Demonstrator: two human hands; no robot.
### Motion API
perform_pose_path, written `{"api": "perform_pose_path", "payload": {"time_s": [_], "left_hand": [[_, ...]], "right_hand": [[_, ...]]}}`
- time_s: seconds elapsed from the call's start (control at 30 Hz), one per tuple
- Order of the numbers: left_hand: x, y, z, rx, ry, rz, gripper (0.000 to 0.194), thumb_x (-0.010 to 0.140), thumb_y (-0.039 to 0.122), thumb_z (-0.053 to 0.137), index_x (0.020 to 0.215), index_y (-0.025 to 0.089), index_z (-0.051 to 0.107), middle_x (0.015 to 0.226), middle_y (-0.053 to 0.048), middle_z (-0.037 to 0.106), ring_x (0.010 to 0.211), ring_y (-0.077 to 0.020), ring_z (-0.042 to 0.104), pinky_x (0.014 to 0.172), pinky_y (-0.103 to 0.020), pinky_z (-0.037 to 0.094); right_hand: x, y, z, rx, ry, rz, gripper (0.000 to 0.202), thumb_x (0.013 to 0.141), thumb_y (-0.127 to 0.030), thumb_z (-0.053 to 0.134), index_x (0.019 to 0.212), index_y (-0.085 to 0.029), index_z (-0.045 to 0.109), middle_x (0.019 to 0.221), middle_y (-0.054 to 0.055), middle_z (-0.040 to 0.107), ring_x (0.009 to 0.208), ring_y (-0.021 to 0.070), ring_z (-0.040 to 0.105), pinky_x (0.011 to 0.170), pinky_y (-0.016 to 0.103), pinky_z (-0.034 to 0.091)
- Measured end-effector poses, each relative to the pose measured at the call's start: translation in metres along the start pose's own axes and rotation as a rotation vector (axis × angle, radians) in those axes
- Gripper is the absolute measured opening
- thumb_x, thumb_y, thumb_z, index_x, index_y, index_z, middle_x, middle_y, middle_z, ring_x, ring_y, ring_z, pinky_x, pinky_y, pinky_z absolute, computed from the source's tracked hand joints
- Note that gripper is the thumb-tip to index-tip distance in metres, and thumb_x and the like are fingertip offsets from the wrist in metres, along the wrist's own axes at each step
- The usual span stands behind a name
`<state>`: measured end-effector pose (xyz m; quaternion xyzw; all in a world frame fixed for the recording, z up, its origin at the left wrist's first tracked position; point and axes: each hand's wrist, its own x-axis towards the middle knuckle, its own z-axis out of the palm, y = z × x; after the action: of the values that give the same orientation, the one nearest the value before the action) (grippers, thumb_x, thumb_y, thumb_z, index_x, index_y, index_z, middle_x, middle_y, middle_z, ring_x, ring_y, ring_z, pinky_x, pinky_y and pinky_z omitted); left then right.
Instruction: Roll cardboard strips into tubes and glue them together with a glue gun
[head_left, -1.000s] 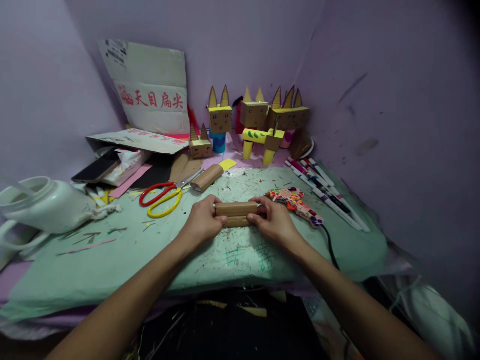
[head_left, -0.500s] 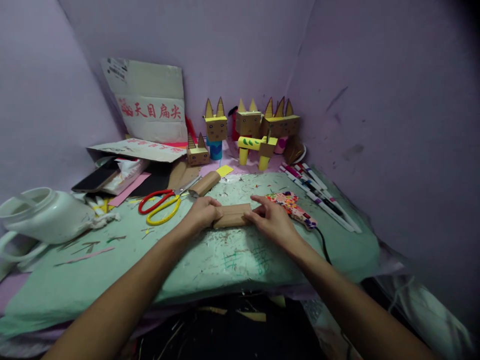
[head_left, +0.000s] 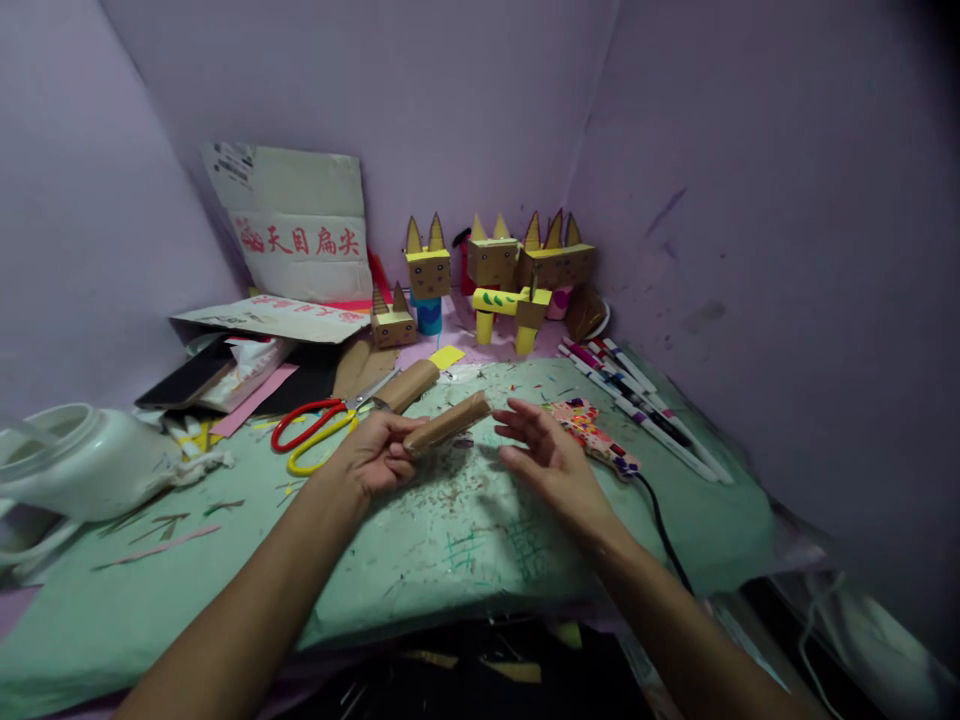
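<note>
My left hand (head_left: 380, 453) grips one end of a flattened brown cardboard tube (head_left: 448, 424), which is tilted up to the right above the green table cover. Just right of its far end, my right hand (head_left: 544, 455) is spread and holds nothing. Behind the left hand lies another brown cardboard tube (head_left: 410, 386), beside scissors (head_left: 319, 428) with one red and one yellow handle. A flower-patterned glue gun (head_left: 596, 438) with a black cord lies behind my right hand, partly covered by it.
Several cardboard cat-like figures (head_left: 429, 275) stand along the back wall. Marker pens (head_left: 637, 405) lie at the right. A white pitcher (head_left: 97, 465) is on the left, near cardboard sheets (head_left: 274, 316). Scraps litter the green cover (head_left: 360, 575).
The right hand has let go of the tube and opened. In the left hand, the tube has turned, its right end now raised. The camera view has tipped up slightly.
</note>
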<state>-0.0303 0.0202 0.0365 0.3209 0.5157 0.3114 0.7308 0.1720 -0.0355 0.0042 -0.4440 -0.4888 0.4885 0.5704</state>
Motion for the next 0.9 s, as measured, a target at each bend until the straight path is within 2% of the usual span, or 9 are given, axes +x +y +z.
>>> {"api": "perform_pose_path", "payload": {"time_s": [0.07,0.13,0.23,0.3,0.43,0.53,0.6,0.77,0.9], "left_hand": [[-0.002,-0.006,0.003,-0.051,-0.042,-0.079,0.013,0.091,0.011,0.049,0.083,0.010,0.059,0.054,0.007,0.045,0.031,0.0006,0.027,0.028,-0.011,0.022],[-0.004,-0.015,0.008,-0.089,-0.071,-0.126,0.013,0.093,0.021,0.050,0.088,0.011,0.058,0.061,0.007,0.050,0.036,-0.0013,0.036,0.031,-0.012,0.030],[-0.008,-0.028,0.015,-0.100,-0.101,-0.148,0.017,0.092,0.029,0.054,0.092,0.013,0.058,0.070,0.005,0.055,0.045,-0.0038,0.046,0.037,-0.015,0.038],[-0.011,-0.035,0.017,-0.077,-0.121,-0.138,0.014,0.092,0.025,0.054,0.090,0.012,0.058,0.062,0.006,0.053,0.038,-0.0026,0.041,0.032,-0.013,0.031],[-0.015,-0.039,0.014,-0.017,-0.077,0.060,0.011,0.083,0.021,0.060,0.077,0.012,0.058,0.047,0.005,0.052,0.027,-0.0026,0.037,0.026,-0.012,0.018],[-0.013,-0.034,0.006,-0.011,0.000,0.288,0.018,0.074,0.028,0.070,0.077,0.014,0.058,0.054,0.004,0.058,0.034,-0.0029,0.044,0.030,-0.010,0.026],[-0.012,-0.032,0.002,-0.012,-0.007,0.385,0.027,0.067,0.031,0.077,0.081,0.014,0.061,0.062,0.003,0.061,0.042,-0.0042,0.049,0.036,-0.012,0.034],[-0.012,-0.034,0.000,-0.010,-0.195,0.451,0.053,0.058,0.037,0.083,0.103,0.018,0.064,0.099,-0.006,0.064,0.069,-0.0131,0.060,0.055,-0.021,0.046],[-0.015,-0.037,0.001,0.021,-0.351,0.410,0.062,0.058,0.036,0.083,0.113,0.017,0.061,0.103,-0.010,0.064,0.089,-0.0244,0.062,0.072,-0.032,0.048]], "right_hand": [[0.000,0.003,0.010,0.112,-0.079,0.018,0.057,0.060,-0.029,0.078,0.112,-0.025,0.055,0.121,0.010,0.062,0.112,0.0264,0.057,0.088,0.044,0.049],[0.000,0.007,0.018,0.197,-0.127,0.016,0.058,0.057,-0.034,0.082,0.109,-0.026,0.057,0.122,0.008,0.062,0.113,0.0260,0.057,0.092,0.042,0.047],[0.001,0.011,0.023,0.268,-0.140,0.018,0.050,0.059,-0.039,0.082,0.103,-0.027,0.061,0.111,0.005,0.068,0.107,0.0240,0.060,0.092,0.039,0.046],[0.001,0.013,0.022,0.290,-0.129,0.024,0.048,0.059,-0.039,0.083,0.101,-0.026,0.063,0.102,0.003,0.070,0.100,0.0234,0.062,0.089,0.037,0.047],[0.000,0.012,0.016,0.321,-0.097,0.058,0.050,0.061,-0.039,0.083,0.104,-0.022,0.064,0.102,0.005,0.070,0.097,0.0241,0.063,0.087,0.036,0.047],[-0.002,0.008,0.014,0.349,-0.127,0.110,0.048,0.065,-0.039,0.080,0.106,-0.020,0.064,0.103,0.006,0.070,0.097,0.0240,0.064,0.086,0.036,0.048],[-0.003,0.005,0.015,0.365,-0.196,0.154,0.045,0.066,-0.039,0.079,0.104,-0.019,0.066,0.100,0.007,0.071,0.095,0.0239,0.065,0.084,0.035,0.048],[-0.005,0.005,0.021,0.414,-0.379,0.267,0.060,0.068,-0.044,0.077,0.119,-0.016,0.061,0.092,0.008,0.071,0.085,0.0233,0.067,0.076,0.034,0.050],[-0.001,0.007,0.024,0.428,-0.423,0.332,0.070,0.067,-0.046,0.077,0.126,-0.015,0.055,0.084,0.007,0.071,0.076,0.0223,0.068,0.070,0.034,0.050]]}}
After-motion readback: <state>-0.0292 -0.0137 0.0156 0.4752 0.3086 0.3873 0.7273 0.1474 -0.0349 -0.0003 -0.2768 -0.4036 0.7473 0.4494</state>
